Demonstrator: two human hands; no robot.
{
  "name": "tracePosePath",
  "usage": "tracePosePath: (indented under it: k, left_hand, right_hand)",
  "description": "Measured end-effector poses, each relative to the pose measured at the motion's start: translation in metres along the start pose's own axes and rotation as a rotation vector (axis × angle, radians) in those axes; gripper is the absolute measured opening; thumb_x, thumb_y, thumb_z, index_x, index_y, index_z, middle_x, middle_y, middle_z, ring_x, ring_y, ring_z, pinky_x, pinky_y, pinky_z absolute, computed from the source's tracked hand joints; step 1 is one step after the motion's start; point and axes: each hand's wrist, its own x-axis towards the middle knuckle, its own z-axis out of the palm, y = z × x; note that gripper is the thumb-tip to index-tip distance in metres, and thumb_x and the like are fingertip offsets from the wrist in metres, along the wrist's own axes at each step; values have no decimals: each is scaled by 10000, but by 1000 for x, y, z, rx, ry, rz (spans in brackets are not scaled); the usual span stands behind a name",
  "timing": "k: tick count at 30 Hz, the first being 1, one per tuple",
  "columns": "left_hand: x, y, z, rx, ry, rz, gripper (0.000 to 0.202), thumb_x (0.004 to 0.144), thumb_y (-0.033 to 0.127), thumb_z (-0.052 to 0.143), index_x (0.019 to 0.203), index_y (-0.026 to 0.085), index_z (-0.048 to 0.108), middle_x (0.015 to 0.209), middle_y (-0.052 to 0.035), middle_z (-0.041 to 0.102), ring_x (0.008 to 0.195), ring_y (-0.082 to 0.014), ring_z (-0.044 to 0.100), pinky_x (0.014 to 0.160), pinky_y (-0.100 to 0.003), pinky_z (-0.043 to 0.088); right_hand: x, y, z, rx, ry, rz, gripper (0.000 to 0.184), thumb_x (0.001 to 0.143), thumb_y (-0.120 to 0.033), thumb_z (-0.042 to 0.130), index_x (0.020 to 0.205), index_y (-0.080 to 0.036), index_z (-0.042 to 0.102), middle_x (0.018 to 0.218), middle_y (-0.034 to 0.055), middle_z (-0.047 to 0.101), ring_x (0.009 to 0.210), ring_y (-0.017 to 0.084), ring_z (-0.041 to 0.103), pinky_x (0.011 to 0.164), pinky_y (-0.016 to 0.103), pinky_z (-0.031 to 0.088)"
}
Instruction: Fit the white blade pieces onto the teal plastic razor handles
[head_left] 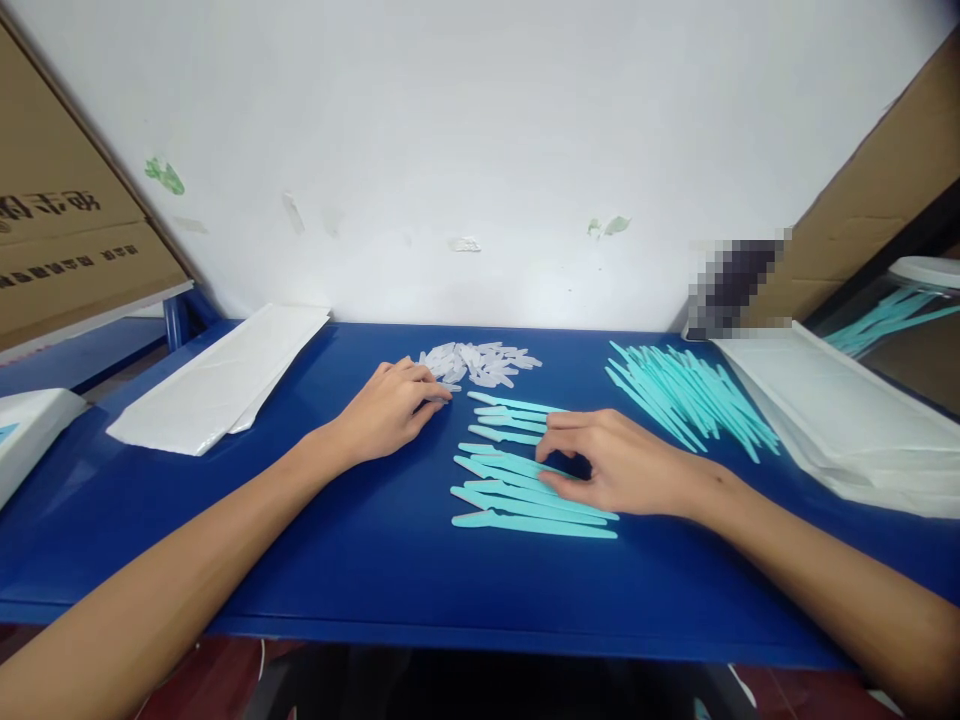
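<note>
Teal eyebrow razors (536,525) lie in a loose row on the blue table, blade ends pointing left. My right hand (600,460) is over their handles, thumb and fingers curved and a little apart; the fingertips are at the handles, and no razor is visibly lifted. Beyond the row is a heap of small translucent blade caps (487,362). My left hand (397,405) is at the heap's near left edge, its fingers bent together around the end of one small cap (453,387), partly hidden by the fingertips.
More teal razors (690,395) are piled at the back right beside white plastic bags (862,420). Another white bag (225,375) lies at the left. Cardboard (67,200) leans at the far left, and a clear jar (907,310) of teal sticks is at the right. A white wall (480,150) stands behind.
</note>
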Motion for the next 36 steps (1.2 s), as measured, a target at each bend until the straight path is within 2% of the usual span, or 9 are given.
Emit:
tracePosePath:
  k: [6,10,15,18,20,23,26,31,36]
  left_hand:
    - [-1,0,-1,19,-16,16,335,1013,248,428,1232,242,680,1047,-77,677,990,-245,620,829,-377,410]
    - [0,0,-2,21,-21,24,312,985,238,468,1196,208,696,1025,-73,698,945,-234,645,809,-359,445]
    - [-1,0,0,-9,5,58,319,978,202,442,1145,176,712,1019,-90,683,923,-234,643,797,-351,487]
    - [-2,0,5,-68,41,43,369,957,157,437,1237,182,676,1058,-91,657,879,-212,647,767,-333,511]
    - [-2,1,9,-117,79,30,365,967,172,442,1255,186,667,1071,-91,653,876,-206,652,765,-328,523]
    - [-1,4,11,-180,148,51,290,980,225,483,1165,181,703,1050,-87,670,879,-199,660,769,-319,531]
    - [0,9,10,-227,186,91,227,981,250,519,1075,176,712,1007,-70,698,834,-176,669,734,-290,528]
    - [-1,17,9,-257,174,109,171,978,276,564,1037,181,694,885,-26,726,746,-148,669,648,-246,501]
    - [-2,23,7,-279,264,168,175,965,321,605,944,173,696,859,-35,722,738,-146,657,659,-250,512]
  right_hand:
    - [1,1,3,60,3,28,105,896,-245,580,873,-196,671,784,0,603,603,107,495,564,254,347]
    - [3,3,6,112,22,64,92,892,-239,575,825,-203,626,713,-18,544,595,113,470,573,256,355]
    - [1,8,5,43,263,48,118,947,-263,533,861,-209,592,796,9,626,725,155,553,780,341,407]
    - [0,13,7,81,392,121,121,984,-301,500,934,-220,575,893,31,681,785,178,601,731,323,430]
    - [0,17,9,135,430,152,119,1000,-315,482,995,-223,559,889,33,687,780,180,625,684,302,446]
    - [2,19,12,146,423,137,166,1025,-302,433,1114,-218,545,891,37,682,735,171,629,667,298,461]
    - [3,18,13,92,369,113,250,1042,-286,374,1202,-215,552,1002,65,690,771,175,638,682,306,473]
    - [3,17,13,61,263,106,275,1023,-343,431,1193,-206,597,1093,84,709,788,182,672,655,305,499]
    - [4,15,12,35,217,113,273,1007,-320,469,1187,-189,626,1121,93,725,784,183,695,629,295,503]
